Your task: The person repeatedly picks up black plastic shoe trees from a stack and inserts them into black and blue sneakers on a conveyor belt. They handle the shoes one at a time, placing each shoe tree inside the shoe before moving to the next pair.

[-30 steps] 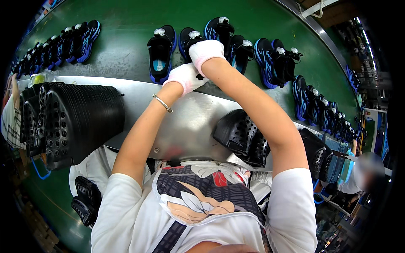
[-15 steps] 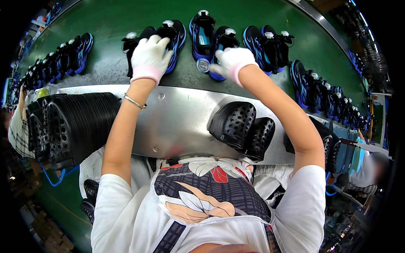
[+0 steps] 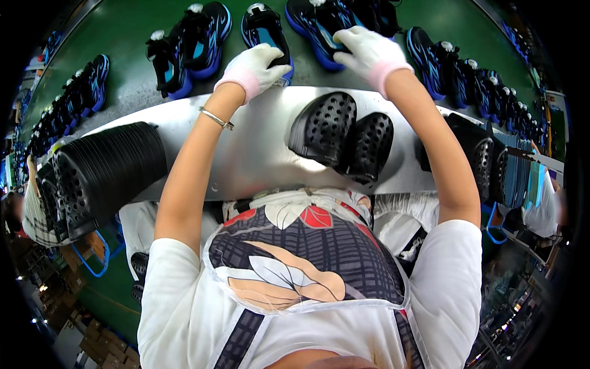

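My left hand, in a white glove with a pink cuff, is at the heel of a black and blue sneaker. Its fingers lie at the collar and its thumb by the outer heel, seemingly gripping it. My right hand, gloved the same, pinches the heel of another sneaker, fingers near the opening. Both sneakers rest on a green work surface, toes pointing away, light-blue lining showing. Left of them stands another pair, with its outer sneaker tilted. White round fasteners sit on the tongues.
Rows of similar sneakers run along the left and right. On the metal ledge lie black perforated shoe-shaped pieces, with a large stack at left and more at right. Other people are at both sides.
My left hand has moved from the left pair to the middle sneaker. My right hand and its sneaker have shifted away and right, widening the gap between the two. The view has tilted.
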Demonstrator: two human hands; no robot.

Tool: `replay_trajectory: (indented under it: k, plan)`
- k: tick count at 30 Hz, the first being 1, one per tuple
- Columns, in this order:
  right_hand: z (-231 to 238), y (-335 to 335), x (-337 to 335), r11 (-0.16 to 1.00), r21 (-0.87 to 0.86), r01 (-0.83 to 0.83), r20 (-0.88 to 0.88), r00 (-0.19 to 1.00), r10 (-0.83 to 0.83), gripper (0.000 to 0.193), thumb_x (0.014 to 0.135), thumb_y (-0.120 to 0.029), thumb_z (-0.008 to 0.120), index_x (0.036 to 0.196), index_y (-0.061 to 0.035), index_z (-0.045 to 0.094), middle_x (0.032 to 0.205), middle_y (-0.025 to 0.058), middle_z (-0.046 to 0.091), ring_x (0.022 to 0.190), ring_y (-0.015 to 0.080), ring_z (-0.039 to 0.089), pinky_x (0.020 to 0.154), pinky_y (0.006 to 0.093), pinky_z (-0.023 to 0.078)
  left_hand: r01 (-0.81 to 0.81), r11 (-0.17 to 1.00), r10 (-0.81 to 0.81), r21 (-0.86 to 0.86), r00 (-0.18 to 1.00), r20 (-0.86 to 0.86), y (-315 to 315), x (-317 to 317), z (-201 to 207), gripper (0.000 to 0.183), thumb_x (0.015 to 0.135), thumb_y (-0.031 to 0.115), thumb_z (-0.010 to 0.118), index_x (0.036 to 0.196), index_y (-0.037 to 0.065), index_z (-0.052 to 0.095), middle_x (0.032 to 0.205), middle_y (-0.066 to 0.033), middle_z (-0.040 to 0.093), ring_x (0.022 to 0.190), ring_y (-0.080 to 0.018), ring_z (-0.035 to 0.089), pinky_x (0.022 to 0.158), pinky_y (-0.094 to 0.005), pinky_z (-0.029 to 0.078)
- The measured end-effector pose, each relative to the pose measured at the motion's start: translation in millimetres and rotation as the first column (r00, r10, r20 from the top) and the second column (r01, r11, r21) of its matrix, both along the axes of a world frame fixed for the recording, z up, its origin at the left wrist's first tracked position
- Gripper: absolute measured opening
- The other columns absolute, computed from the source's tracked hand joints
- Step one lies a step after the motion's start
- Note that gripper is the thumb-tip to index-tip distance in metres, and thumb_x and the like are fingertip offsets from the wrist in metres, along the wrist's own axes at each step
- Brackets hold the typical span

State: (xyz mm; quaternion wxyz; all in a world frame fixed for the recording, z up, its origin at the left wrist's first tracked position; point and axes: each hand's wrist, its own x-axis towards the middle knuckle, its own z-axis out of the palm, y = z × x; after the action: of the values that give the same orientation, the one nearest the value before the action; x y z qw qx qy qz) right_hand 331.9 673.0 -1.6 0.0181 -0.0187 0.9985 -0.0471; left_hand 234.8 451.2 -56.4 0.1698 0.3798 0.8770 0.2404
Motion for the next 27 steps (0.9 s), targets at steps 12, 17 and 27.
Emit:
replay_trajectory:
  k: [12, 17, 27]
  plan:
    - [49.3, -76.7, 128.5, 0.983, -0.094, -0.157, 0.013, 0.987, 0.159, 0.042, 0.067, -0.035, 0.076, 0.097, -0.0081, 0.063, 0.092, 0.0076, 0.062, 0.085, 0.0263, 0.06, 0.079, 0.0386, 0.047, -0.193, 0.899, 0.263, 0.393, 0.956, -0.13, -28.2, 52.1, -4.1, 0.038, 0.086, 0.02, 0.068, 0.121, 0.006, 0.06, 0.114, -0.0116, 0.058, 0.081, -0.0177, 0.062, 0.075, -0.0295, 0.053]
    - [30.9, -86.2, 127.2, 0.995, 0.004, -0.096, 0.05, 0.994, 0.095, 0.039, 0.068, -0.031, 0.076, 0.096, -0.008, 0.061, 0.094, 0.0081, 0.061, 0.085, 0.0261, 0.061, 0.079, 0.0386, 0.046, -0.226, 0.844, 0.264, 0.487, 0.964, -0.01, -43.8, 64.6, 0.1, 0.039, 0.086, 0.026, 0.066, 0.119, 0.006, 0.062, 0.115, -0.0134, 0.058, 0.086, -0.0234, 0.063, 0.079, -0.0334, 0.052]
    - [46.9, -82.7, 134.4, 0.985, -0.062, -0.162, -0.06, 0.986, 0.158, 0.029, 0.072, -0.028, 0.074, 0.085, -0.0075, 0.057, 0.083, 0.0093, 0.058, 0.079, 0.0277, 0.061, 0.073, 0.0388, 0.047, -0.24, 0.868, 0.226, 0.435, 0.97, 0.086, -51.2, 85.7, 12.2, 0.03, 0.088, 0.015, 0.064, 0.117, 0.005, 0.064, 0.113, -0.013, 0.06, 0.09, -0.02, 0.065, 0.077, -0.0303, 0.053]
